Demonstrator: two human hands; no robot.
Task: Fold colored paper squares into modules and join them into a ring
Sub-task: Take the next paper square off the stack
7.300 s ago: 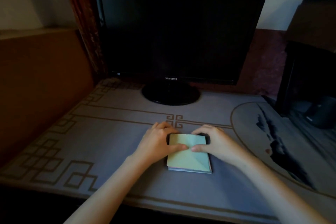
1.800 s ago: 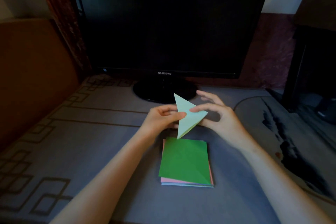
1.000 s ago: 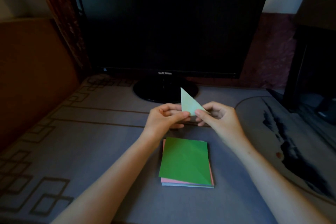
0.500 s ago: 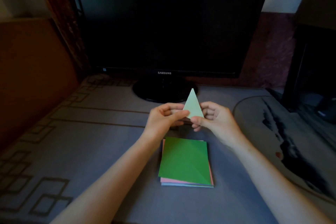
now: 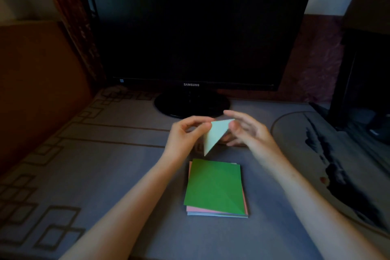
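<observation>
A pale green paper folded into a triangle is held in the air above the table, one corner pointing down. My left hand pinches its upper left corner between thumb and fingers. My right hand is beside its right edge with fingers spread and relaxed, the thumb near the paper's upper right corner. Below them a stack of coloured paper squares lies on the table, a dark green sheet on top with pink and blue edges beneath.
A black monitor stands on its round base just behind my hands. The table is covered by a grey patterned cloth. A dark cabinet stands at the right, a brown panel at the left.
The folded triangle has turned from point-up to point-down. My right hand has let go of it and opened, while my left hand keeps its pinch.
</observation>
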